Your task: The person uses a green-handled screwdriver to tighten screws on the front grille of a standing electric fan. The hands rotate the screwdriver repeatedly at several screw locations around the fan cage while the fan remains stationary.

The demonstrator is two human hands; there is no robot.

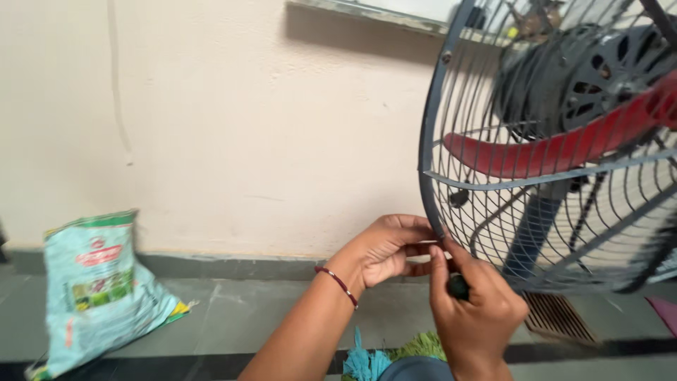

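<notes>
Far to the left of my grip, a pale teal printed sack (99, 289) with red and green label patches slumped on the grey tiled floor (268, 310) against the cream wall (247, 127). My left hand (386, 248) pinched the lower rim of the fan guard (431, 141), fingers pressed together on the wire. My right hand (476, 314), just below it, was closed around a dark-handled tool (458, 286), its long axis pointing up at the rim. Behind the mesh sat a red blade (557, 152). A floor drain grate (557, 317) lay right of my grip.
</notes>
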